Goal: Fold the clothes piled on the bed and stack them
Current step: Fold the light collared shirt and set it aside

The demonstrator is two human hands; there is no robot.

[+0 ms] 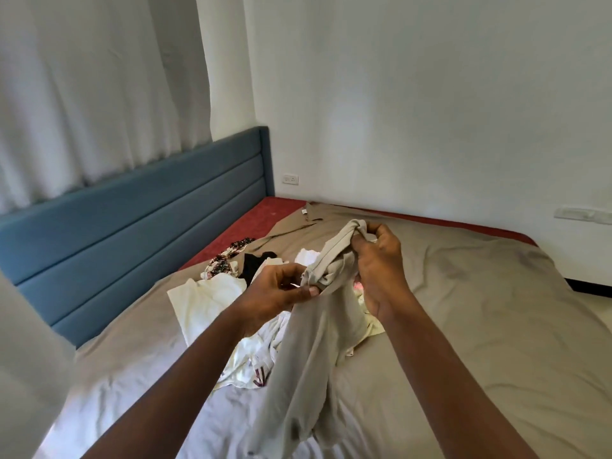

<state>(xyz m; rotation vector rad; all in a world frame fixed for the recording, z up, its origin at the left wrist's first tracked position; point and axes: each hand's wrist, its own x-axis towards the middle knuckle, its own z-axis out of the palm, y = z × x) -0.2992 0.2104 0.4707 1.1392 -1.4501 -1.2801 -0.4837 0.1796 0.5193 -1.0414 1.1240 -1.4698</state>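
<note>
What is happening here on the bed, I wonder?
A person holds a beige garment over the bed with both hands. The left hand pinches one edge and the right hand grips the bunched top, while the rest hangs down to the sheet, not yet folded. Behind it the pile of white, black and patterned clothes lies loose. No folded stack is visible.

Single head-worn wide-angle view, facing forward and down across the bed (463, 293) toward the blue headboard (132, 226) and white wall (430, 94); both forearms (185, 376) enter close, from the bottom edge.
</note>
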